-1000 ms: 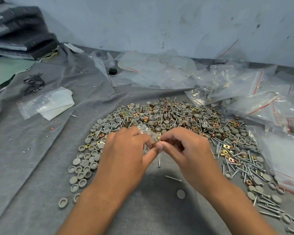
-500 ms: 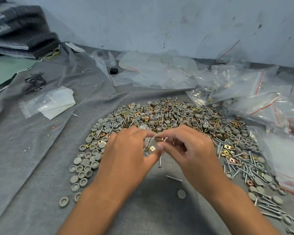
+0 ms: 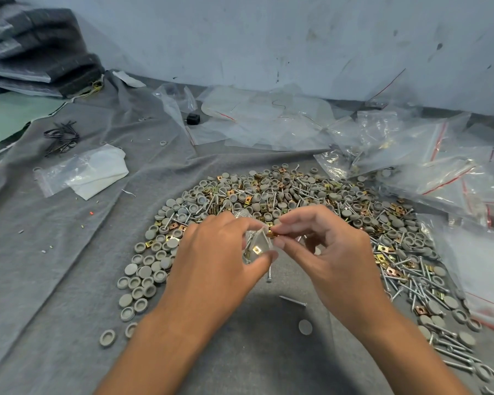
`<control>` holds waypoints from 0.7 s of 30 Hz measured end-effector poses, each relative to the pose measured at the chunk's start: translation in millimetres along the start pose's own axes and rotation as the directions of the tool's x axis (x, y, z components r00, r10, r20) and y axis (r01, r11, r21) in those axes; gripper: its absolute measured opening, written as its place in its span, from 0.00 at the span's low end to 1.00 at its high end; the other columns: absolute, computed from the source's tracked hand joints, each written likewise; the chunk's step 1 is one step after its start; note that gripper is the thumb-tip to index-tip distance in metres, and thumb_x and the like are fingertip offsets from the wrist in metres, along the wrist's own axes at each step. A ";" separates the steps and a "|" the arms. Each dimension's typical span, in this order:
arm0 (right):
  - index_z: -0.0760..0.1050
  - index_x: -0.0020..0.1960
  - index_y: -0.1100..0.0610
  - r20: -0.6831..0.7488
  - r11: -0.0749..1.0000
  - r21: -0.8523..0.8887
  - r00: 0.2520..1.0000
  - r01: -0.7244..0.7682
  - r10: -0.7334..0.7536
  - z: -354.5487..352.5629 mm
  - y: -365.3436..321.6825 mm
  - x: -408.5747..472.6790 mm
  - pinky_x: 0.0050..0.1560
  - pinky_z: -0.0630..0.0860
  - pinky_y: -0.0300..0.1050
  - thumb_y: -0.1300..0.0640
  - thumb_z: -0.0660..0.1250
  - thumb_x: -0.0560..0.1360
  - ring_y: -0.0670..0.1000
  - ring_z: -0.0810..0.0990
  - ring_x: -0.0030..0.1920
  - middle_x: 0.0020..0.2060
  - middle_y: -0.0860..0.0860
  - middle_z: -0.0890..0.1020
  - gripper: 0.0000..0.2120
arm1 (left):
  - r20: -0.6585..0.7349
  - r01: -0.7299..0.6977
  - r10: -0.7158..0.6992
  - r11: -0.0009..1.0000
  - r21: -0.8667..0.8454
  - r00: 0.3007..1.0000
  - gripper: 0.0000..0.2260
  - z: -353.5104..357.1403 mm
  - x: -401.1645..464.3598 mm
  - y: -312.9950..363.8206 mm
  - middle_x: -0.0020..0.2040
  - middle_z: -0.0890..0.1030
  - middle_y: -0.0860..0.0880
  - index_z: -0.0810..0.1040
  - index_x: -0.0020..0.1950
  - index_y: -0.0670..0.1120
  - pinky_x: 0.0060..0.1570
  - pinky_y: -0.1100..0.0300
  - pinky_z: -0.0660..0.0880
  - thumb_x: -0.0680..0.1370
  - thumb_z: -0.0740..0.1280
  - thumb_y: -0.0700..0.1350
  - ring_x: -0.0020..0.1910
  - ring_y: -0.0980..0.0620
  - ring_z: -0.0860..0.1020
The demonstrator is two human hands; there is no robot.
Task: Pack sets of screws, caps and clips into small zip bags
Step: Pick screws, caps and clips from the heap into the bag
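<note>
While the left hand (image 3: 211,258) pinches the small zip bag (image 3: 256,243) open just above the grey felt worktop (image 3: 69,280), the right hand (image 3: 325,246) pinches a brass clip (image 3: 272,234) at the bag's mouth. If that grip slackens or the mouth collapses, the clip could drop into the mixed heap of caps, clips and screws (image 3: 283,201) and leave the set short. Compared with one second earlier, the bag now gapes wider, a clip shows inside it, and the right hand's fingers have spread.

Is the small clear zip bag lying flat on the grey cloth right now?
No: the left hand holds the small clear zip bag above the grey cloth, while the right hand pinches a brass-coloured clip at its mouth.
</note>
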State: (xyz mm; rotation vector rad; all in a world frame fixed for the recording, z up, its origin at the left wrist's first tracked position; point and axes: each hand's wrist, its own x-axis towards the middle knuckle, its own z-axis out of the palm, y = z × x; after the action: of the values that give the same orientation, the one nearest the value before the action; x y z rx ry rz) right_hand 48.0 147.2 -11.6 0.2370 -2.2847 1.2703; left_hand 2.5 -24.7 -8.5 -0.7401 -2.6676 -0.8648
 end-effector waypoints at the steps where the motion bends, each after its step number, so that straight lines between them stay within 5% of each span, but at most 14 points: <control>1: 0.79 0.52 0.48 -0.011 1.000 -0.011 1.000 0.006 -0.006 -0.1 -1.2 -0.1 0.41 0.76 0.30 0.54 0.76 0.72 0.40 0.84 0.46 0.44 0.38 0.85 0.11 | -0.005 -0.001 0.001 1.000 -0.001 1.000 0.20 0.2 0.0 0.0 0.38 0.68 0.64 0.80 0.61 0.60 0.48 0.61 0.63 0.73 0.66 0.66 0.41 0.67 0.68; 6: 0.80 0.49 0.52 -0.012 0.996 -0.082 1.000 0.023 -0.025 4.6 -5.3 1.1 0.40 0.73 0.26 0.50 0.75 0.70 0.38 0.82 0.41 0.40 0.38 0.83 0.10 | 0.002 -0.002 0.002 1.000 0.004 1.000 0.20 -0.3 0.9 1.0 0.38 0.69 0.63 0.80 0.61 0.59 0.46 0.59 0.63 0.74 0.64 0.66 0.41 0.62 0.69; 12: 0.79 0.46 0.45 -0.167 0.981 -0.058 0.971 -0.185 0.173 -9.1 14.6 8.3 0.37 0.77 0.32 0.50 0.75 0.73 0.42 0.82 0.39 0.40 0.39 0.83 0.05 | -0.019 0.021 -0.022 0.999 -0.041 1.000 0.19 -2.2 0.8 -2.4 0.38 0.69 0.64 0.80 0.60 0.60 0.46 0.58 0.68 0.73 0.67 0.64 0.40 0.69 0.69; 15: 0.78 0.51 0.43 0.038 0.931 -0.262 0.961 -0.255 0.273 -3.8 33.8 3.5 0.46 0.78 0.34 0.52 0.73 0.76 0.37 0.80 0.45 0.42 0.37 0.81 0.07 | -0.065 0.058 -0.066 0.992 -0.113 0.996 0.16 -5.0 3.0 -4.5 0.38 0.70 0.63 0.80 0.60 0.60 0.48 0.54 0.73 0.74 0.68 0.61 0.42 0.66 0.72; 17: 0.79 0.59 0.44 0.168 0.891 -0.430 0.956 -0.148 0.241 9.4 42.6 -1.6 0.57 0.74 0.37 0.54 0.69 0.79 0.37 0.75 0.53 0.52 0.36 0.78 0.10 | -0.128 0.086 -0.106 0.984 -0.157 0.986 0.14 -7.0 5.0 -5.5 0.38 0.71 0.62 0.81 0.59 0.59 0.50 0.52 0.74 0.74 0.67 0.57 0.43 0.64 0.73; 21: 0.74 0.72 0.50 0.263 0.800 -0.599 0.953 0.037 0.153 21.2 55.9 -1.3 0.65 0.70 0.45 0.60 0.62 0.83 0.50 0.69 0.66 0.71 0.43 0.72 0.19 | -0.204 0.141 -0.186 0.966 -0.216 0.961 0.15 -8.7 8.2 -6.7 0.39 0.73 0.61 0.82 0.57 0.59 0.51 0.50 0.75 0.72 0.64 0.53 0.43 0.61 0.74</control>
State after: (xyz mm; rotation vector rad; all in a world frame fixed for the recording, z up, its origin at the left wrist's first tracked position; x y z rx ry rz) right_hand 20.2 160.0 -62.9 0.1334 -2.8449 0.4902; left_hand -7.4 -31.4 -1.8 -0.4328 -2.4914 -1.1974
